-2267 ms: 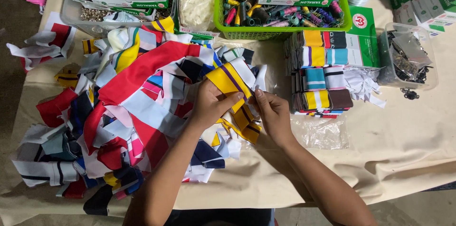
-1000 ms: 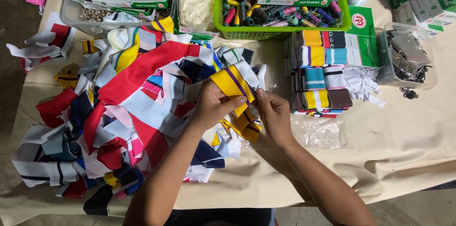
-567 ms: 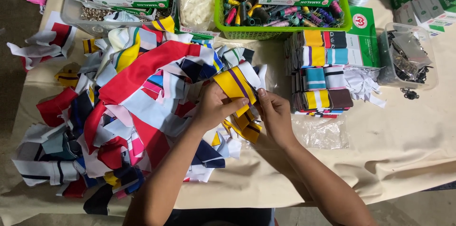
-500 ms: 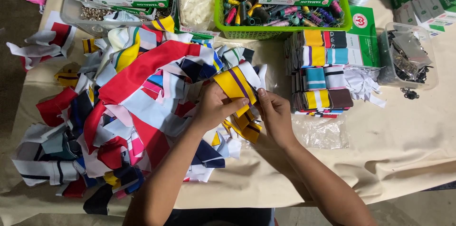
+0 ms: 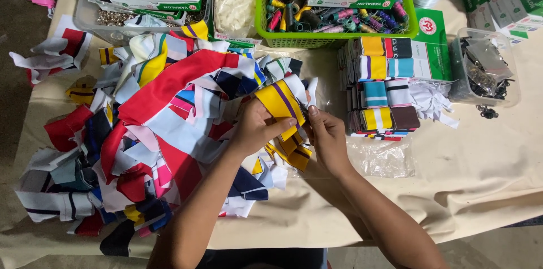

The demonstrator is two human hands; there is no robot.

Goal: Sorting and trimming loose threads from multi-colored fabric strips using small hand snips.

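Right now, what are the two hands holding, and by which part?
Both hold one yellow ribbon with a purple stripe: the left hand pinches its lower edge, the right hand grips its right end.

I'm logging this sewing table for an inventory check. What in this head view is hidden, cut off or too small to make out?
- Yellow ribbon with purple stripe: its lower end is covered by the left hand and right hand.
- Green plastic basket of thread spools: top cut by the frame edge.
- Clear plastic tub of small metal clips: pieces too small to tell apart.
- Loose ribbon pile: lower layers buried.
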